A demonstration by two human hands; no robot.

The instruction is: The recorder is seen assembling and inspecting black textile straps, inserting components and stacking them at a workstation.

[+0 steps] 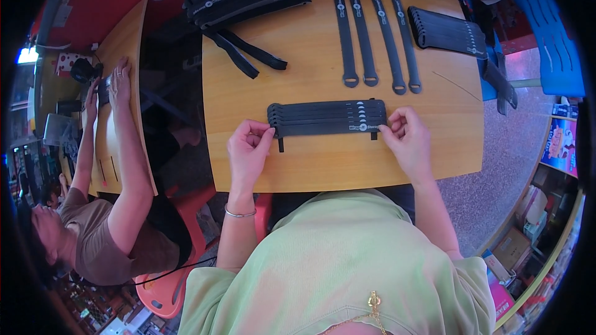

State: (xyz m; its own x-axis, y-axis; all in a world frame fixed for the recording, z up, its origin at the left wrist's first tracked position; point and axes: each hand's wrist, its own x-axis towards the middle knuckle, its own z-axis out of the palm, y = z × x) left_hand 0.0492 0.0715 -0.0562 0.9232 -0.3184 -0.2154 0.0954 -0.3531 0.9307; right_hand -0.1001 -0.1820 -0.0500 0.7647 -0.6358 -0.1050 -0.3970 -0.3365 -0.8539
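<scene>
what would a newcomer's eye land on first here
Probably the stack of black straps on the wooden table, with the left hand and right hand at its near corners. Next, four loose straps lie side by side beyond it, and a blue chair stands upper right.

At its front middle, the light-brown wooden counter (326, 167) was passable; just beyond, stacked flat black straps (320, 118) obstructed.

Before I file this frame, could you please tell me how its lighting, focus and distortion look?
Head view: black fisheye corners, with the wooden table's near edge bowed; head view: a white glare spot at far left; head view: black strap stack between left hand and right hand fairly sharp.
</scene>
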